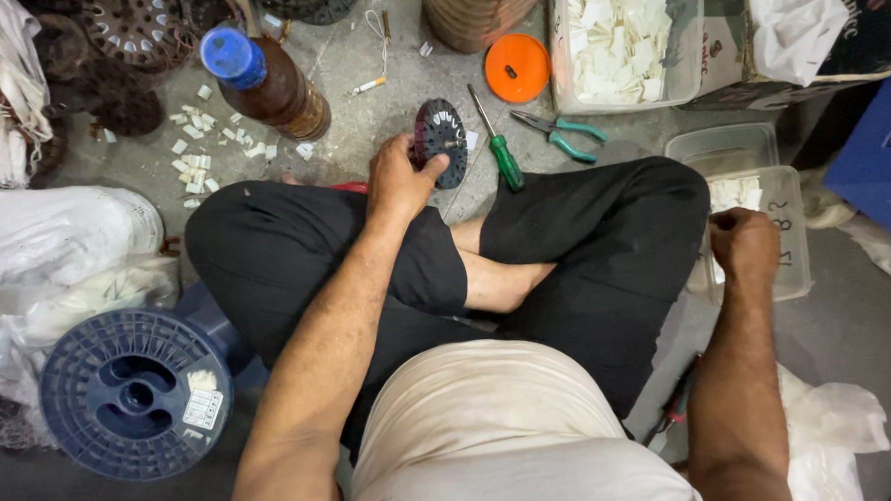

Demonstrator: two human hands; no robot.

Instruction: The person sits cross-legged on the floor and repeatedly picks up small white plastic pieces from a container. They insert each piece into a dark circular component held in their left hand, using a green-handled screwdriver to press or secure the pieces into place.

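Note:
I sit cross-legged on the floor in black trousers. My left hand reaches forward over my knee and grips a dark round slotted disc that stands on edge on the grey floor. My right hand is closed in a fist above a clear plastic tub holding small white slips; I cannot tell whether anything is inside the fist. A green-handled screwdriver and green-handled pliers lie just beyond the disc.
A brown bottle with a blue cap lies ahead on the left among scattered white slips. An orange lid, a large tub of white slips, a blue spool, white bags and stacked dark discs surround me.

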